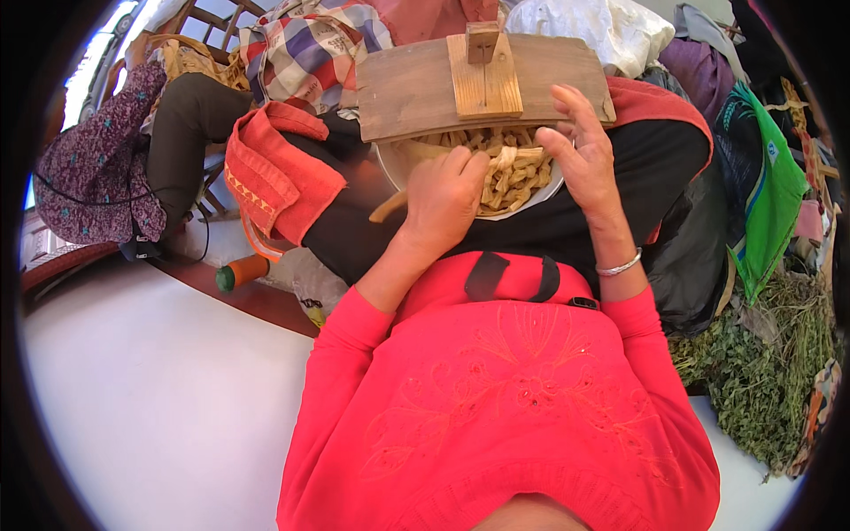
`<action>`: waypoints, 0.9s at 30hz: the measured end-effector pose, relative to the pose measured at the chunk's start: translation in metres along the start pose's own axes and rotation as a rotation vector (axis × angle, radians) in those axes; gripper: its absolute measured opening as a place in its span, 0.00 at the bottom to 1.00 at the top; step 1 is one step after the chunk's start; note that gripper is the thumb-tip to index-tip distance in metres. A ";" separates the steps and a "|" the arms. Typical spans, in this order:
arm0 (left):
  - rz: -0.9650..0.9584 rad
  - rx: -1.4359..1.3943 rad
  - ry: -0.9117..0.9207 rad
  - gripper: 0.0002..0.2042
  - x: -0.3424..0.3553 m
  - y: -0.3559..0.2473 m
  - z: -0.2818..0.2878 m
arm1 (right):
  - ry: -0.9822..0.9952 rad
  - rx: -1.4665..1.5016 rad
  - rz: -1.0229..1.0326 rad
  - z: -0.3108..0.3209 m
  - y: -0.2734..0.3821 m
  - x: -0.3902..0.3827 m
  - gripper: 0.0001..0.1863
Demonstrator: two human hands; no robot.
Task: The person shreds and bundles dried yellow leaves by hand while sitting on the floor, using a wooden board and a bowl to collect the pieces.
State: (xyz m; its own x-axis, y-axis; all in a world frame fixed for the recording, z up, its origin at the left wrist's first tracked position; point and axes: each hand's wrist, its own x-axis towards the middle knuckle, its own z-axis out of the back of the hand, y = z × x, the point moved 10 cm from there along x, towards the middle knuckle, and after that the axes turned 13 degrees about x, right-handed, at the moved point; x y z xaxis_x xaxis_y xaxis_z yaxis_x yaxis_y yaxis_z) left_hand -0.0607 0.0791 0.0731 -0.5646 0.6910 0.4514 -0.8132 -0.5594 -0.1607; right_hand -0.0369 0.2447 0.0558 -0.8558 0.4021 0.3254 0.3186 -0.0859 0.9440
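On my lap stands a white bowl (561, 184) full of tan, twisted pieces that look like dried roots (522, 184). Across its far rim lies a wooden board (403, 93), with a paler wood plate and a small upright block (482, 42) fixed on it; a thin dark line runs down the plate from the block. My left hand (445, 196) is closed over the bowl's near left side, gripping a tan root piece (387, 208) whose end sticks out to the left. My right hand (584, 159) is raised at the bowl's right rim, fingers apart, nothing visible in it.
Red towels (288, 168) cover my knees. A person in dark trousers (184, 133) sits at the left. Dried green herbs (761, 363) lie at the right, below a green bag (768, 203). White plastic (589, 26) and checked cloth (310, 53) are piled beyond the board.
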 end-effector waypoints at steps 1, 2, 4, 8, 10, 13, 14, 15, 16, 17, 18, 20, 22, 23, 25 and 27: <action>-0.016 0.021 -0.004 0.07 0.003 -0.003 0.003 | 0.108 -0.320 0.119 -0.010 0.025 0.002 0.19; -0.034 0.040 -0.017 0.07 0.007 -0.006 0.006 | 0.219 -0.394 0.060 -0.018 0.025 0.000 0.16; -0.055 0.053 -0.036 0.06 0.012 -0.009 0.006 | 0.443 -0.538 -0.055 -0.035 0.017 -0.009 0.11; 0.013 -0.076 0.166 0.04 0.012 0.007 -0.009 | 0.528 -0.595 0.061 -0.026 0.015 -0.009 0.09; 0.092 -0.198 0.342 0.06 -0.002 0.013 -0.028 | 0.572 -0.584 0.128 -0.026 0.009 -0.009 0.07; 0.286 -0.578 0.584 0.10 -0.029 0.028 -0.054 | 0.571 -0.582 0.271 -0.033 0.009 -0.013 0.03; 0.332 -0.855 0.560 0.11 -0.035 0.026 -0.056 | 0.559 -0.554 0.285 -0.034 0.010 -0.013 0.02; 0.376 -0.968 0.650 0.10 -0.045 0.026 -0.062 | 0.548 -0.525 0.298 -0.035 0.011 -0.012 0.01; 0.428 -1.083 0.748 0.10 -0.051 0.021 -0.055 | 0.534 -0.465 0.273 -0.034 0.011 -0.013 0.03; 0.475 -1.200 0.834 0.10 -0.053 0.016 -0.048 | 0.537 -0.424 0.259 -0.034 0.011 -0.015 0.04; 0.556 -1.259 0.850 0.09 -0.056 0.014 -0.037 | 0.540 -0.383 0.244 -0.035 0.013 -0.019 0.05; 0.653 -1.634 0.885 0.08 -0.067 0.006 -0.027 | 0.548 -0.310 0.192 -0.040 0.014 -0.024 0.06; 0.669 -1.953 0.859 0.08 -0.071 -0.002 -0.014 | 0.559 -0.279 0.179 -0.047 0.011 -0.027 0.08; 0.715 -2.050 0.764 0.08 -0.070 0.001 -0.014 | 0.563 -0.264 0.174 -0.051 0.010 -0.027 0.09; 0.799 -2.235 0.554 0.08 -0.064 0.006 -0.017 | 0.419 -0.301 0.219 -0.049 0.022 -0.016 0.12; 0.807 -2.322 0.368 0.10 -0.049 0.022 -0.019 | 0.244 -0.490 0.331 -0.039 0.040 -0.005 0.19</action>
State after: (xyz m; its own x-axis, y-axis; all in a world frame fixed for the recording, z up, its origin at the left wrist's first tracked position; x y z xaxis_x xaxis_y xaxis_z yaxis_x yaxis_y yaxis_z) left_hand -0.0530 0.0416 0.0304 -0.4847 0.8514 -0.2002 0.7959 0.3344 -0.5047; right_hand -0.0355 0.2036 0.0944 -0.8305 0.0688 0.5527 0.4081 -0.6001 0.6880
